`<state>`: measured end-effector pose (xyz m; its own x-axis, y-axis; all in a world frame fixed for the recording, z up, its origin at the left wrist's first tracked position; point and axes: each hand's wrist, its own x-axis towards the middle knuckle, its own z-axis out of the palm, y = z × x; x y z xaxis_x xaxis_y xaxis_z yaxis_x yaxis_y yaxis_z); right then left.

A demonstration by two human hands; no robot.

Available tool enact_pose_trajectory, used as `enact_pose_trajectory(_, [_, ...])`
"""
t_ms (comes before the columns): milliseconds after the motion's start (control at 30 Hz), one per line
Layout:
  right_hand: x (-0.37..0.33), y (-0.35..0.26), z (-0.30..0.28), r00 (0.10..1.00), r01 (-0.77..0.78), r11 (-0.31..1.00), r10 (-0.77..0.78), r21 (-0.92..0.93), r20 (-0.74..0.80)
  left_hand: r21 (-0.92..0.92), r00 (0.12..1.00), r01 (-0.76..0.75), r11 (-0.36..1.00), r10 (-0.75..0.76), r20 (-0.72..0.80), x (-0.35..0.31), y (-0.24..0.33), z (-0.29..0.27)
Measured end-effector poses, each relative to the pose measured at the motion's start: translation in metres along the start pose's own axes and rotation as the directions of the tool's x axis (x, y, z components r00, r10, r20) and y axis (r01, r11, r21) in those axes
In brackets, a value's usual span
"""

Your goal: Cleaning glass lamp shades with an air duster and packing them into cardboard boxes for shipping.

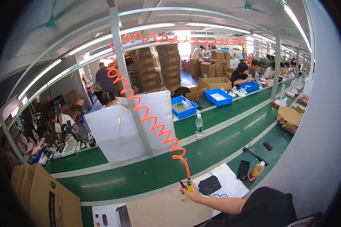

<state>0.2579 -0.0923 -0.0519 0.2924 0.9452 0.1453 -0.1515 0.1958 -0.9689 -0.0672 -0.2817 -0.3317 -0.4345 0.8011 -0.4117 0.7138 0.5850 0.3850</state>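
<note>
Right hand (194, 194) is wrapped around the yellow tool (189, 187), lower centre of the frame; left hand's out of shot. My worry: that stretchy orange coiled hose (187, 167) yanks it loose if the grip slackens.

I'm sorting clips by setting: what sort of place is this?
Probably a factory assembly hall: people work along what looks like a long green conveyor, with blue bins beside it, and a coiled orange hose runs down to the right hand.
</note>
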Motion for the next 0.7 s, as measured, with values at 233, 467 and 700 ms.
enact_pose_trajectory(233, [0.007,0.006,0.001,1.000,0.016,0.993,-0.014,-0.120,0.016,0.204,0.995,0.022,0.979,-0.041,0.088,-0.014,-0.060,-0.045])
enact_pose_trajectory(467, [0.007,-0.011,-0.010,1.000,-0.002,1.000,0.002,-0.003,-0.019,0.137,0.981,0.011,0.990,-0.037,0.189,-0.030,-0.039,-0.075])
enact_pose_trajectory(700, [0.003,-0.001,0.020,0.986,-0.117,0.988,0.128,0.099,-0.108,-0.134,1.000,0.017,0.991,-0.016,0.007,-0.068,-0.002,-0.130])
